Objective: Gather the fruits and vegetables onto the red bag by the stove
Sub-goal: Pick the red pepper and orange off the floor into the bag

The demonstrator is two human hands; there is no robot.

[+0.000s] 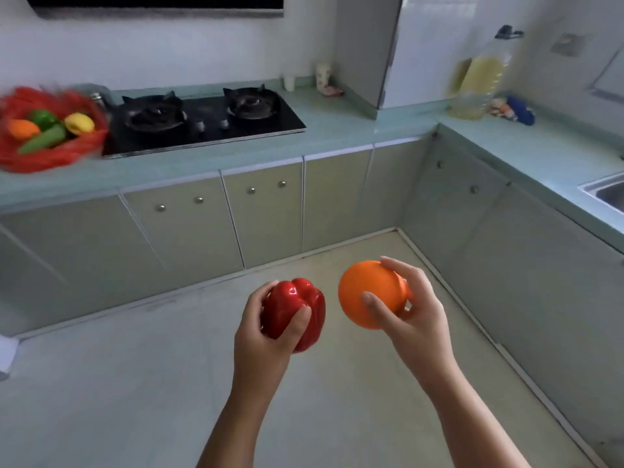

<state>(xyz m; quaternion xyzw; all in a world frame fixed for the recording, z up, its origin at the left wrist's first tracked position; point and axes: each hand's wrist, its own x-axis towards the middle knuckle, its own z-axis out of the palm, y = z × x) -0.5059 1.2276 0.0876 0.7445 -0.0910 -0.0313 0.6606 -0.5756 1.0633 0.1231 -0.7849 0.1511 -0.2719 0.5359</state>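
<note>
A red pepper is gripped by the left hand and an orange by the right hand, fingers curled around each, over bare floor. Beyond, on the L-shaped surface, the red bag is seen beside the stove, with produce on it.

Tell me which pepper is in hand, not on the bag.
The red bell pepper, gripped by the left hand. The green pepper lies on the red bag beside the stove.
</note>
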